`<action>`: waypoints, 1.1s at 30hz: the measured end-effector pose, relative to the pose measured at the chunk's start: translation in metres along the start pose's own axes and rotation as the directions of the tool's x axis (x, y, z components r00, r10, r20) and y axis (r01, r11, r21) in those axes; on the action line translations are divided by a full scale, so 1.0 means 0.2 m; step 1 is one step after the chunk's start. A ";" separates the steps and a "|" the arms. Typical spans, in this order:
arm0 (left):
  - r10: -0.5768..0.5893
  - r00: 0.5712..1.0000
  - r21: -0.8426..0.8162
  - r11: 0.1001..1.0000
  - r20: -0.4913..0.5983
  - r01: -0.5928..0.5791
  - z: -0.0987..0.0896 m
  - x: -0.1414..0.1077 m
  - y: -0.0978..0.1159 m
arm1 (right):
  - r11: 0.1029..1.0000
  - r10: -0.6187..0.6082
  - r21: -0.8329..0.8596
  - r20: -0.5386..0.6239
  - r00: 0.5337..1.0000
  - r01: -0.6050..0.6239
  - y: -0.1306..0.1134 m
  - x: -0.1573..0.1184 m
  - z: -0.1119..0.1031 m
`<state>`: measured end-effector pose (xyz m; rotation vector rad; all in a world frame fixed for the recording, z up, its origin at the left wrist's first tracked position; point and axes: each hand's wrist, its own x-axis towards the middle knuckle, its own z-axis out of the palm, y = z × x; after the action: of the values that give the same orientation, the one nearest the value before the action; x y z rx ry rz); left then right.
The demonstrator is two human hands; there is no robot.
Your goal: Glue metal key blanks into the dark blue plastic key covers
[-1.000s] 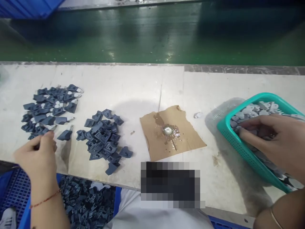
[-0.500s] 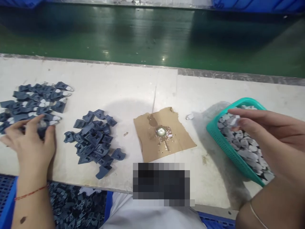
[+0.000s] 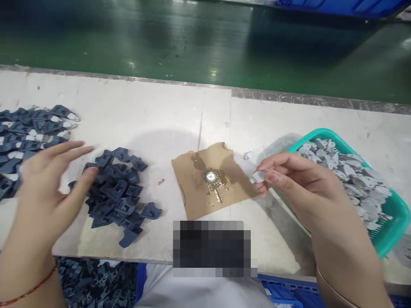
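My left hand (image 3: 53, 188) hovers with fingers apart and nothing in it, beside a pile of dark blue-grey plastic parts (image 3: 117, 188). Between finger and thumb of my right hand (image 3: 295, 184) is a small light-grey piece (image 3: 258, 176), held near the right edge of a brown cardboard sheet (image 3: 192, 194). A round shiny metal item (image 3: 211, 176) sits on the cardboard amid wet, glossy liquid. Behind my right hand, a green basket (image 3: 398, 214) holds many light-grey pieces (image 3: 362, 179).
Dark parts with light-grey pieces attached (image 3: 35, 128) lie in rows at the far left. Below the table edge is a container of dark parts (image 3: 96, 282). A green surface (image 3: 192, 51) runs behind the white table (image 3: 154, 107), with a blue crate (image 3: 346, 6) beyond.
My left hand has left the rows at the left and moved right to the dark pile. My right hand has come away from the basket toward the cardboard, carrying a light-grey piece.
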<state>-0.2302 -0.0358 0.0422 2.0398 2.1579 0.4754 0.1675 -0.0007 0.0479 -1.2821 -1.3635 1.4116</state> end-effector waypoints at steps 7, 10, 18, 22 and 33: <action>0.230 0.938 0.037 0.968 0.260 -0.248 0.07 0.12 0.21 | 0.956 -0.103 -0.273 0.035 0.994 0.109 0.07 0.02 0.11; 0.282 0.918 0.089 0.944 0.279 -0.317 0.12 0.15 0.19 | 0.886 -0.148 -0.427 0.109 0.983 0.180 0.11 0.03 0.12; 0.206 0.979 -0.025 0.978 0.000 -0.206 0.08 0.09 0.31 | 0.796 -0.236 -0.500 0.260 0.936 0.340 0.15 0.07 0.15; -0.187 0.978 -0.645 0.737 0.095 0.204 0.08 -0.04 0.46 | 0.772 -0.254 -0.518 0.280 0.926 0.368 0.17 0.09 0.19; 0.015 0.883 -0.849 0.282 0.469 0.446 0.31 -0.17 0.60 | 0.708 -0.296 -0.561 0.315 0.902 0.429 0.17 0.10 0.21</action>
<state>-0.0949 -0.0577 0.0179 0.9646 1.2569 0.9153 0.1267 0.0049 0.0076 -1.1673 -2.2157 0.8427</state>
